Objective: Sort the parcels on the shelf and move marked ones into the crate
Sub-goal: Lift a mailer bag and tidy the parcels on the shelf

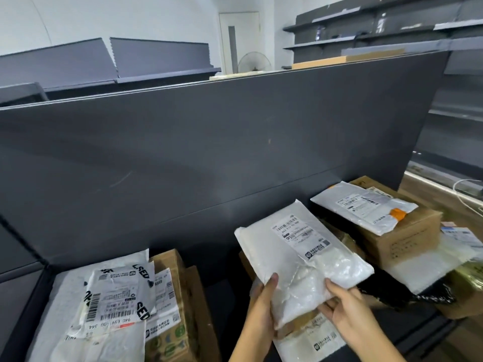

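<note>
I hold a white plastic mailer parcel with a printed shipping label above the dark shelf. My left hand grips its near left edge, thumb on top. My right hand grips the near right edge. Under it lie another white mailer and a brown box. To the right a white mailer with an orange tab lies on a cardboard box. At the left a stack of white labelled mailers rests on printed cardboard boxes. No crate is in view.
The shelf's tall dark back panel rises straight behind the parcels. A black plastic bag and a yellow-green parcel lie at the right. Further grey shelving stands behind, with a fan and a door.
</note>
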